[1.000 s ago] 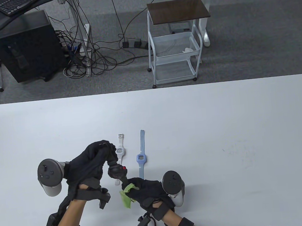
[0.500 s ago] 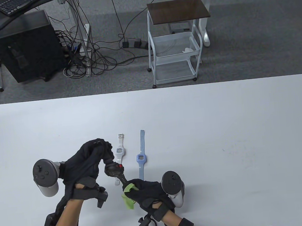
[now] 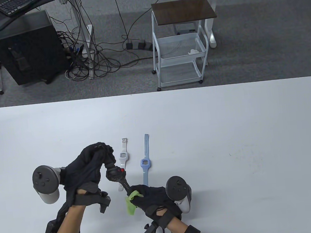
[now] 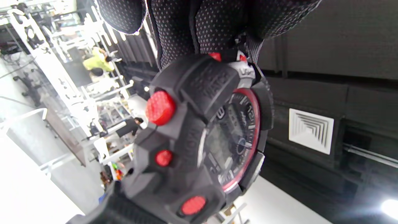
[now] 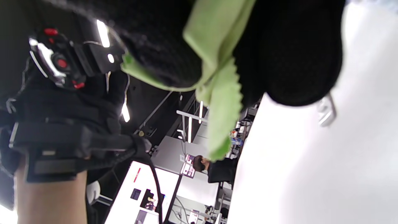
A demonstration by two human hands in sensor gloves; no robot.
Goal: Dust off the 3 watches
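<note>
- Lower left of centre in the table view, our left hand point(image 3: 87, 168) curls its fingers round the black watch point(image 3: 115, 174), lifted off the table point(image 3: 228, 131).
- Just below, our right hand point(image 3: 149, 198) pinches its strap through a green cloth point(image 3: 130, 204).
- The white watch point(image 3: 123, 155) and blue watch point(image 3: 144, 161) lie flat just above.

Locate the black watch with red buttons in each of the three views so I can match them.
Table view: black watch near the bottom, left of centre, held up between both hands.
Left wrist view: fills the centre, below the left hand's fingers.
Right wrist view: upper left corner.
Shared landmark: the watch's red buttons.
</note>
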